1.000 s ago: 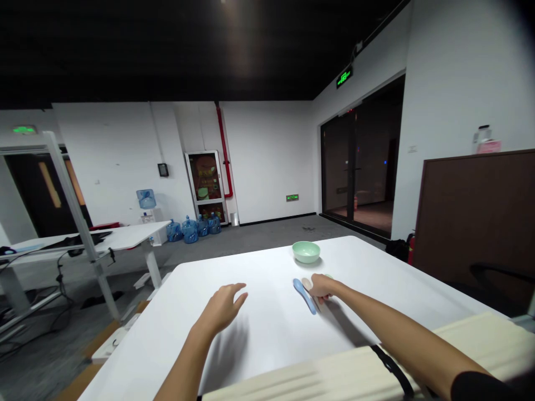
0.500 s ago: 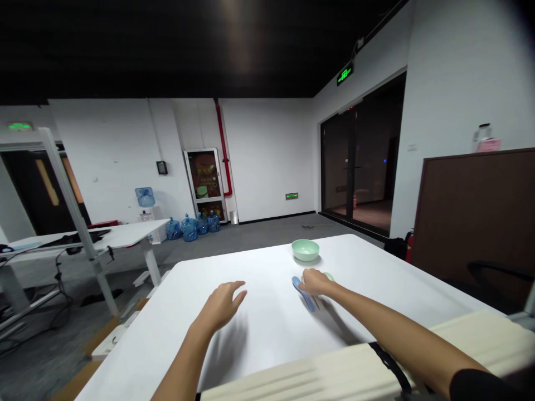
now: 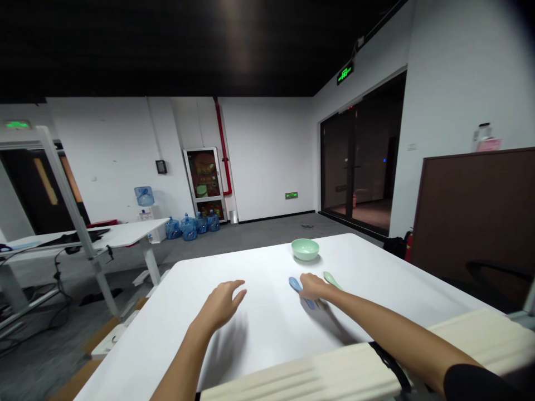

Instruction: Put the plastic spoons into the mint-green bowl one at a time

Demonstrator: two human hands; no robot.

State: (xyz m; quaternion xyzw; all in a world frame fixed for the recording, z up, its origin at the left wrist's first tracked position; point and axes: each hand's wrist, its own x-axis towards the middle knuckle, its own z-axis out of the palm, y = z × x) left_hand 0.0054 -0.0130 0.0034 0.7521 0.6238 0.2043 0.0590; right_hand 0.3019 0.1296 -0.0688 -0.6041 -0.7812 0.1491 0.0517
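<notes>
My right hand (image 3: 312, 287) is closed, its fingers curled around the middle of a blue spoon (image 3: 295, 283) at the tabletop. The spoon's bowl shows to the left of the fingers and its handle end below them; the grip itself is partly hidden. A thin pale strip beside the handle is too small to name. Just right of this hand lies a light green spoon (image 3: 329, 277), partly covered by my forearm. Beyond both spoons stands a light green bowl (image 3: 305, 250), upright. My left hand (image 3: 223, 302) hovers over the left part of the table, fingers apart, holding nothing.
The white table (image 3: 267, 328) has a cream padded strip (image 3: 309, 380) along its near edge. Another white table (image 3: 137, 231) with cables and a metal post stands left. Blue water bottles (image 3: 189, 227) sit by the far wall. A brown partition (image 3: 472, 223) rises at right.
My right hand has shifted slightly left, and the blue spoon has moved a little left with it. More of the green spoon now shows. My left hand has stayed in place.
</notes>
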